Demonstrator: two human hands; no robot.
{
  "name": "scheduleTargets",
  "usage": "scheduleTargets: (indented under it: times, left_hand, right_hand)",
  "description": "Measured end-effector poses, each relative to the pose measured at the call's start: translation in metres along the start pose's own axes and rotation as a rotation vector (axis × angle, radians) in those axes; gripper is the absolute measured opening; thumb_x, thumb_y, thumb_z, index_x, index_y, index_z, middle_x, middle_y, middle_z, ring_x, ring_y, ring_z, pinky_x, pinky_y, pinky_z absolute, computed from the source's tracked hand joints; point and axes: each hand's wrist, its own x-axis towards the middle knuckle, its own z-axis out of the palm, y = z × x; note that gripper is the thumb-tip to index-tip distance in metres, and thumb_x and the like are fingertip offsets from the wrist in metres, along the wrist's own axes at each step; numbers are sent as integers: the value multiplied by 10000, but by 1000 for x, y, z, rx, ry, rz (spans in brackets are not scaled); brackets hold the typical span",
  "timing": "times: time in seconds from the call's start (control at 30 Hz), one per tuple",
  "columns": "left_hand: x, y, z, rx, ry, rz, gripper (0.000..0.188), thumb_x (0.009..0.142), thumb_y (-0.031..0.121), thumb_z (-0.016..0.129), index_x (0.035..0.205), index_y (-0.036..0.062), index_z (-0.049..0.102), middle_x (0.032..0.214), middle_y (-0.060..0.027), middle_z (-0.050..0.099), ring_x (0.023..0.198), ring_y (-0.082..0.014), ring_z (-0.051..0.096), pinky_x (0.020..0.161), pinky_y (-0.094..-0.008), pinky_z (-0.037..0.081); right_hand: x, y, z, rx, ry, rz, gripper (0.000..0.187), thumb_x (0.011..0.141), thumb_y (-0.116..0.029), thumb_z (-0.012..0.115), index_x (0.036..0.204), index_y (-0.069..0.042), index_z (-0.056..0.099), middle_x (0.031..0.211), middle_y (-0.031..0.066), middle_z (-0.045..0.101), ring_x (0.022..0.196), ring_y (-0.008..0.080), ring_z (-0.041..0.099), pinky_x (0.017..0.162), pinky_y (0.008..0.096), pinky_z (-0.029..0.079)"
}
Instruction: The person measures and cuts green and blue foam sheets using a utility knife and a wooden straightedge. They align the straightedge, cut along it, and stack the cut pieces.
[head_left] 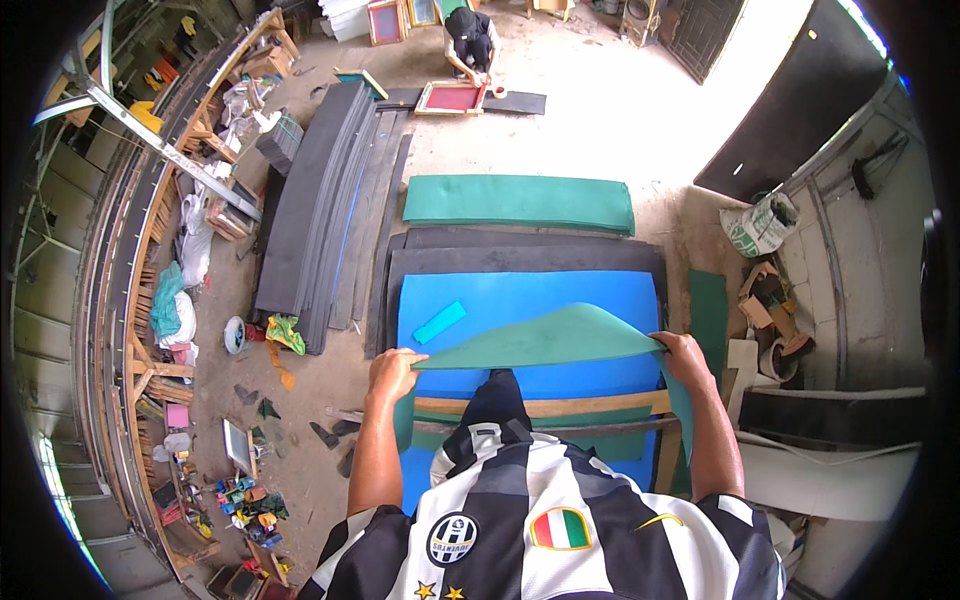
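A thin, flexible green sheet (545, 340) is stretched between my two hands, its middle bulging up and away from me and its ends hanging down. My left hand (396, 374) pinches its left edge. At the opposite edge my right hand (685, 356) is closed on it. Beneath lies a large blue sheet (540, 295), on top of dark grey sheets (520, 258). A small turquoise strip (440, 322) rests on the blue sheet near my left hand. A wooden strip (545, 406) crosses the blue surface in front of my body.
Past the blue sheet lies a green stack (520, 202). Long dark sheets (318, 210) are piled to the left. Farther off, a person (472, 45) crouches by a red framed panel (452, 98). A white sack (760, 225) and cardboard box (768, 300) stand right.
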Motion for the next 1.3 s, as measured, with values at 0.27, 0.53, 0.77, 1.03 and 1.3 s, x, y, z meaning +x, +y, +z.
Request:
scheduleTargets:
  times: [0.27,0.53,0.77,1.03,1.3]
  left_hand:
    - [160,-29,-30,0,159,130,472,775,-26,701,1205,151,774,1225,-87,739,1048,-328,690,936,-415,565]
    - [310,-20,-71,-52,368,231,579,773,-113,592,1265,152,743,1298,-87,721,1157,-309,698,968,-425,579]
    - [471,-53,-48,29,197,94,567,816,-73,633,1311,189,719,1334,-71,703,1174,-327,689,976,-425,572]
    - [719,-79,-2,322,248,366,499,817,-3,666,1257,217,747,1258,-49,745,1099,-278,723,978,-428,562]
    - [862,-114,-4,721,569,854,533,764,-47,581,1238,136,742,1232,-40,753,1234,-245,676,1061,-493,517]
  right_hand:
    - [132,-35,-96,-48,35,-63,499,781,76,605,1230,-97,735,1117,196,748,1068,384,713,912,444,568]
    - [279,4,-97,-91,191,-91,574,811,56,562,1325,-157,703,1254,161,724,1118,359,710,954,457,564]
    - [475,73,-17,-73,92,53,683,812,90,524,1431,-181,619,1290,196,698,1153,387,686,972,491,549]
    - [688,163,47,-99,463,126,644,891,71,521,1424,-271,636,1246,178,715,1146,374,693,967,460,565]
    - [774,217,94,-683,911,-265,900,739,191,590,1527,-241,533,1536,56,561,1438,260,511,1205,440,427]
